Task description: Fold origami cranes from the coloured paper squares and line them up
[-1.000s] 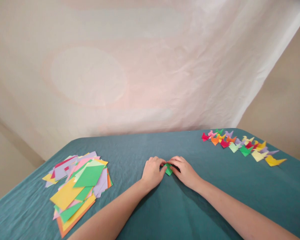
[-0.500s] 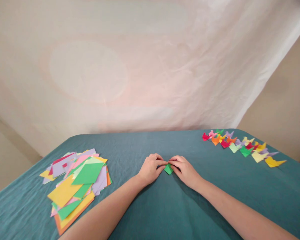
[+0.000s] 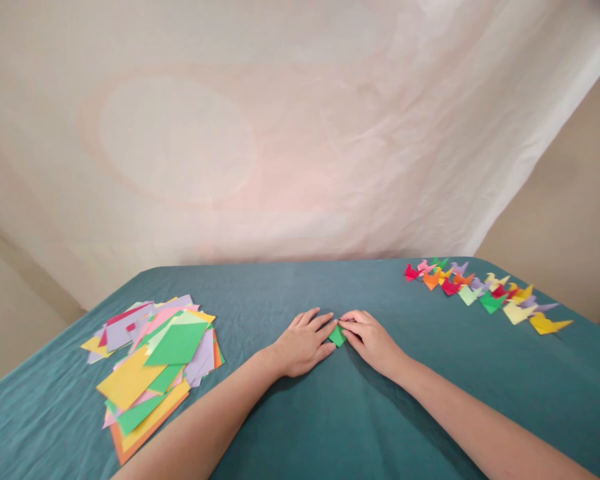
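A small folded green paper piece point(image 3: 337, 335) lies on the teal tablecloth point(image 3: 330, 413) at the middle of the table. My left hand point(image 3: 303, 343) rests flat beside it, fingers spread and stretched toward its left edge, touching it. My right hand point(image 3: 371, 340) is curled over the paper's right side, fingertips pinching or pressing it down. Part of the paper is hidden under my right fingers.
A loose pile of coloured paper squares point(image 3: 153, 363) lies at the left of the table. A row of folded paper figures point(image 3: 485, 293) in several colours stands at the far right. A pale cloth backdrop point(image 3: 280, 133) hangs behind the table.
My left hand has uncurled and flattened onto the cloth beside the green paper. My right hand stays on the paper, hardly moved.
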`<state>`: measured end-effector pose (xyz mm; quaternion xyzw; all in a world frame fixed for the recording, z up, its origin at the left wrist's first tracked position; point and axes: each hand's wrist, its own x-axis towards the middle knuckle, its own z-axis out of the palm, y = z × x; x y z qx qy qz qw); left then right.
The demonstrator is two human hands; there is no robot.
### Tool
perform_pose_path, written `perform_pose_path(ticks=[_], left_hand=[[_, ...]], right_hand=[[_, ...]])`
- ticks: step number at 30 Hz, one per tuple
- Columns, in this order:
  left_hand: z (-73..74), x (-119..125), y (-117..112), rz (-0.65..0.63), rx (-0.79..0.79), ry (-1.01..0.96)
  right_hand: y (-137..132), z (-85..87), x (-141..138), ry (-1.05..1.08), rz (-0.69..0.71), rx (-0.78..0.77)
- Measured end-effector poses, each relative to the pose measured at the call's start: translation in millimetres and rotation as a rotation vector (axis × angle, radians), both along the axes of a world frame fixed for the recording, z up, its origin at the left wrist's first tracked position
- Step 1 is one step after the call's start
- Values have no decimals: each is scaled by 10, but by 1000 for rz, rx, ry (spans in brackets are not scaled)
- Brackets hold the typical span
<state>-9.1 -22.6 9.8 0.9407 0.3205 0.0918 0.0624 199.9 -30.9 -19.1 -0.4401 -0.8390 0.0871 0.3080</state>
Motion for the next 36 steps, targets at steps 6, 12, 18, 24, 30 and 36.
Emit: perform_pose_path(ticks=[6, 12, 18, 24, 30, 36], left_hand=[[37, -38, 91, -51, -60, 20], [23, -88, 234, -95, -131, -49], [-9, -86, 283, -53, -173, -108], [-34, -106, 336, -84, -188, -92], [-64, -128, 361, -109, -178, -81], [-7, -128, 324, -110, -182, -67]], right_hand=[[18, -27, 16, -17, -5, 5], [3, -33, 15, -22, -37, 30], [-41, 32, 1, -73, -32, 53], [-42, 39, -2, -184, 13, 88], [-51, 51, -5, -269, 24, 98], [-59, 54, 0, -271, 57, 92]])
